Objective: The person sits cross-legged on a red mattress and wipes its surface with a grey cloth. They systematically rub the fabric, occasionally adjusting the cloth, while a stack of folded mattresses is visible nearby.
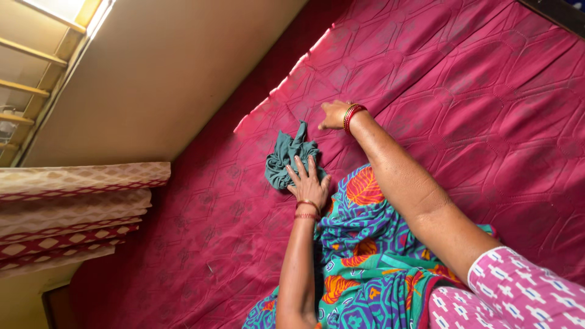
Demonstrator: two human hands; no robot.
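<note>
A: Wide view first: the quilted magenta mattress (475, 109) fills the frame, cream wall (183, 79) alongside, a patterned curtain (67, 207) hanging near its edge.

B: And across it, the bright printed cloth (365, 244) in teal, blue and orange, lying under both arms.

A: Left hand (308, 180) rests flat, fingers spread open, touching the small crumpled teal garment (286, 158) on the mattress.

B: Right hand (333, 114) reaches beyond it, pressed down; fingers curled, can't tell whether they pinch anything.

A: I'd judge it best to anchor with that flat palm and smooth outward, slowly.
</note>
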